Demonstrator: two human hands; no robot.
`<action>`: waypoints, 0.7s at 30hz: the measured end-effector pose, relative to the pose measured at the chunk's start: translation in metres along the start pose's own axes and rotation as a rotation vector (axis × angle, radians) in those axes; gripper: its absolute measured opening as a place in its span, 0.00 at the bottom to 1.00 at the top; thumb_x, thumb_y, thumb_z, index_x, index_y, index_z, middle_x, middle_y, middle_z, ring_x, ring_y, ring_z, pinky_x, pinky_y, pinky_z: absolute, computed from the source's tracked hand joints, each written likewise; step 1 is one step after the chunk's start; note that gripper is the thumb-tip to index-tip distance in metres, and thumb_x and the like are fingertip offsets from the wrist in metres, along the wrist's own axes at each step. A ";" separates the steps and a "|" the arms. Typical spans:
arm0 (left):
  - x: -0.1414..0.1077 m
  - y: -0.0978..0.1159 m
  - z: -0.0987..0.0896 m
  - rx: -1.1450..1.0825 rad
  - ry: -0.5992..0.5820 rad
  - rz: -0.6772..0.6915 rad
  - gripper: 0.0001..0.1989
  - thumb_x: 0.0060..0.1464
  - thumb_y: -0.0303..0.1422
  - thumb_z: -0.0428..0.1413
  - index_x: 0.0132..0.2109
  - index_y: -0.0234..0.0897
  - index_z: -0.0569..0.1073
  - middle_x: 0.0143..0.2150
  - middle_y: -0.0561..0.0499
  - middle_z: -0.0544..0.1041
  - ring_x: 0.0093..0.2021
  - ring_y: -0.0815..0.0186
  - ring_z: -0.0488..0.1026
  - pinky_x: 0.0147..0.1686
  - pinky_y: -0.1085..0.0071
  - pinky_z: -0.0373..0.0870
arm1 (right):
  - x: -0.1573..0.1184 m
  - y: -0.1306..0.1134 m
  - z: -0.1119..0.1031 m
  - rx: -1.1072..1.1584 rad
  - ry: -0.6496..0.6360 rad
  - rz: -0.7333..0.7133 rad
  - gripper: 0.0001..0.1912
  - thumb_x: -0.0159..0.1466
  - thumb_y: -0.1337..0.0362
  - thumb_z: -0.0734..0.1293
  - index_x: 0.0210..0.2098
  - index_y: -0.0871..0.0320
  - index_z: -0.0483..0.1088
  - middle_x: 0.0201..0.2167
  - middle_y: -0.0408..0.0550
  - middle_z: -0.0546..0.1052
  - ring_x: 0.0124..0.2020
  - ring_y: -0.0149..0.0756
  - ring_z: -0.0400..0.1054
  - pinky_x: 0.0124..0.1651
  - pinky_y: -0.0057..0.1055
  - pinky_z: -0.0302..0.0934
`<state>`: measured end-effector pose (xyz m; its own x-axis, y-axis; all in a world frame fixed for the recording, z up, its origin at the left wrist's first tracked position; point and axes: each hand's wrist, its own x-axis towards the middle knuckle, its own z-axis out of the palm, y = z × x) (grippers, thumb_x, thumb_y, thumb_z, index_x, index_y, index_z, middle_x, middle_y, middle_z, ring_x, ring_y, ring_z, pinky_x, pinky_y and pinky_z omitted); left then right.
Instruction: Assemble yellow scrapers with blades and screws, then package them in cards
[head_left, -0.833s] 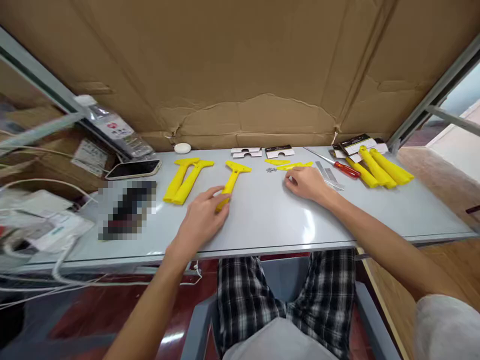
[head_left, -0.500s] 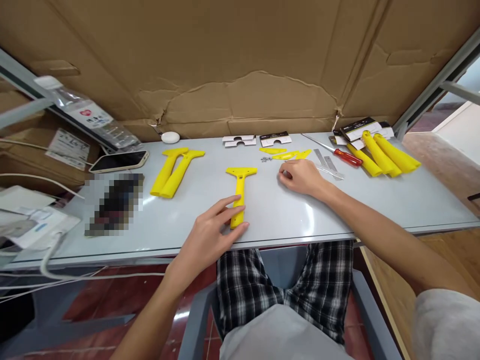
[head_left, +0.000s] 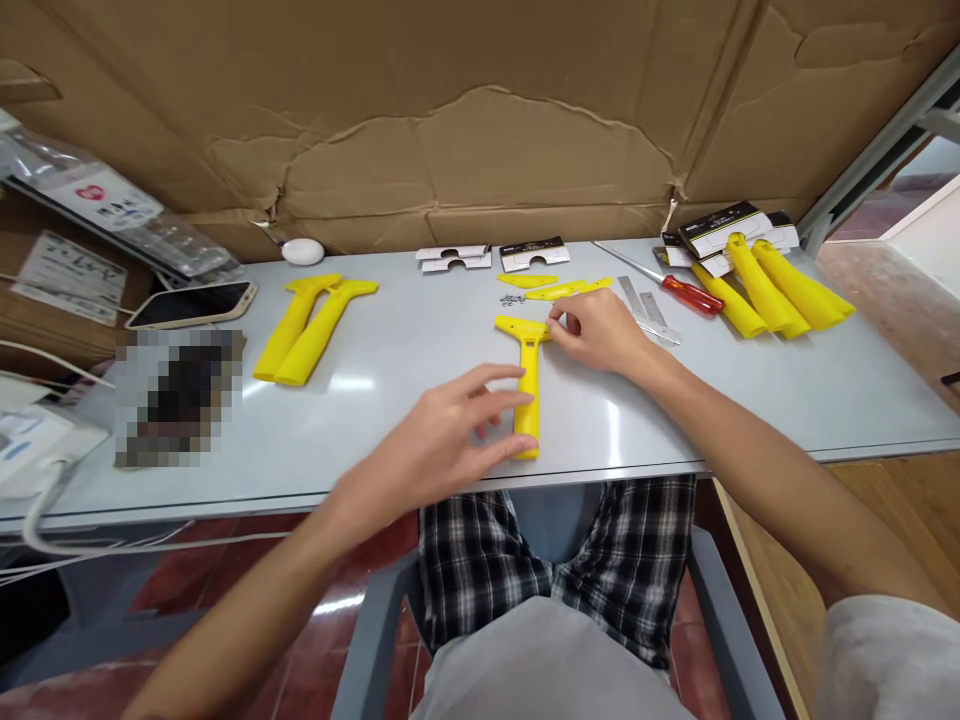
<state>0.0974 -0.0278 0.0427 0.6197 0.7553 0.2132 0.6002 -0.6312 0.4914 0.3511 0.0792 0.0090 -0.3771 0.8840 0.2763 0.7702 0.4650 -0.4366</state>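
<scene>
A yellow scraper handle (head_left: pixel 528 380) lies flat before me, its T-shaped head pointing away. My left hand (head_left: pixel 469 420) is beside its grip, fingers spread, with fingertips and thumb touching the left side. My right hand (head_left: pixel 600 330) is closed, thumb and forefinger pinched at the right end of the head; anything small inside the fingers is hidden. Just beyond the head are yellow blade covers (head_left: pixel 555 291) and a small pile of screws (head_left: pixel 512 299). Flat metal blades (head_left: pixel 646 308) lie right of my right hand, partly covered by it.
A red-handled screwdriver (head_left: pixel 691 296) lies at right, near several yellow handles (head_left: pixel 772 290) with black-and-white card packaging (head_left: pixel 726 236). Two more scraper handles (head_left: pixel 319 335) lie at left, near a phone (head_left: pixel 191 304). Folded cards (head_left: pixel 454 259) and a white oval object (head_left: pixel 302 251) sit against the cardboard wall.
The scraper handle has shifted right, toward my right hand, whose fingertips now meet its head. My left hand has followed, its fingers more raised. The camera view has turned slightly.
</scene>
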 end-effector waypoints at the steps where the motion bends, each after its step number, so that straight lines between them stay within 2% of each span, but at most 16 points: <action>1: 0.007 -0.006 -0.011 0.020 0.026 -0.027 0.20 0.70 0.50 0.58 0.54 0.43 0.84 0.63 0.43 0.81 0.34 0.67 0.80 0.43 0.64 0.84 | 0.000 0.001 -0.001 -0.002 -0.001 -0.001 0.12 0.69 0.64 0.65 0.38 0.57 0.81 0.29 0.46 0.81 0.29 0.36 0.67 0.38 0.35 0.54; 4: 0.034 -0.032 -0.041 0.086 0.137 -0.106 0.21 0.66 0.54 0.59 0.52 0.45 0.85 0.55 0.46 0.85 0.36 0.64 0.81 0.41 0.65 0.83 | 0.002 0.007 -0.004 -0.011 0.008 0.001 0.12 0.69 0.64 0.65 0.37 0.57 0.81 0.29 0.48 0.80 0.30 0.39 0.68 0.40 0.37 0.56; 6: 0.053 -0.056 -0.052 0.115 0.164 -0.126 0.22 0.64 0.55 0.60 0.51 0.45 0.85 0.54 0.46 0.85 0.39 0.62 0.82 0.42 0.64 0.83 | 0.003 0.014 -0.008 -0.012 -0.018 0.001 0.11 0.68 0.64 0.65 0.39 0.57 0.81 0.29 0.48 0.81 0.32 0.40 0.69 0.41 0.38 0.58; 8: 0.068 -0.080 -0.053 0.103 0.137 -0.120 0.23 0.62 0.55 0.61 0.52 0.44 0.84 0.55 0.45 0.84 0.42 0.60 0.82 0.44 0.64 0.82 | 0.004 0.020 -0.013 0.000 -0.083 -0.026 0.12 0.66 0.65 0.67 0.45 0.56 0.82 0.32 0.48 0.82 0.34 0.42 0.71 0.43 0.38 0.60; 11: 0.079 -0.107 -0.042 0.093 0.071 -0.117 0.26 0.61 0.55 0.61 0.55 0.42 0.84 0.56 0.44 0.84 0.46 0.58 0.82 0.46 0.63 0.81 | 0.003 0.026 -0.022 0.022 -0.164 -0.086 0.19 0.65 0.65 0.68 0.54 0.55 0.80 0.40 0.49 0.83 0.37 0.41 0.72 0.46 0.38 0.63; 14: 0.079 -0.120 -0.034 0.104 0.044 -0.130 0.26 0.62 0.54 0.59 0.57 0.41 0.83 0.57 0.44 0.84 0.48 0.56 0.81 0.50 0.61 0.79 | 0.003 0.026 -0.027 0.038 -0.192 -0.106 0.21 0.66 0.61 0.69 0.58 0.56 0.79 0.45 0.51 0.83 0.37 0.39 0.72 0.46 0.38 0.64; 16: 0.074 -0.127 -0.038 0.183 0.073 -0.134 0.25 0.64 0.52 0.58 0.57 0.41 0.82 0.58 0.44 0.84 0.54 0.55 0.80 0.58 0.58 0.76 | 0.003 0.026 -0.027 0.045 -0.204 -0.125 0.23 0.66 0.55 0.72 0.59 0.56 0.79 0.46 0.52 0.83 0.37 0.39 0.72 0.46 0.38 0.64; 19: 0.061 -0.147 -0.057 0.397 0.201 -0.247 0.23 0.68 0.47 0.56 0.61 0.38 0.80 0.63 0.43 0.80 0.65 0.52 0.72 0.70 0.51 0.63 | 0.003 0.027 -0.026 0.033 -0.213 -0.135 0.25 0.64 0.50 0.76 0.57 0.54 0.80 0.45 0.51 0.82 0.37 0.40 0.72 0.46 0.38 0.63; 20: 0.056 -0.159 -0.066 0.473 0.248 -0.329 0.24 0.69 0.46 0.56 0.62 0.37 0.79 0.66 0.41 0.78 0.67 0.49 0.69 0.71 0.46 0.60 | 0.003 0.028 -0.025 0.024 -0.215 -0.132 0.25 0.64 0.50 0.76 0.57 0.54 0.81 0.43 0.51 0.82 0.38 0.40 0.72 0.46 0.38 0.63; 21: 0.050 -0.173 -0.075 0.525 0.238 -0.415 0.25 0.69 0.46 0.56 0.65 0.36 0.77 0.69 0.39 0.74 0.69 0.45 0.66 0.70 0.40 0.58 | 0.004 0.029 -0.024 0.018 -0.218 -0.129 0.24 0.64 0.51 0.77 0.56 0.54 0.81 0.42 0.51 0.82 0.38 0.40 0.72 0.46 0.38 0.63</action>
<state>-0.0134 0.1324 0.0314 0.1958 0.9321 0.3047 0.9643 -0.2395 0.1131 0.3843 0.0945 0.0184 -0.5751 0.8060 0.1403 0.7002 0.5736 -0.4251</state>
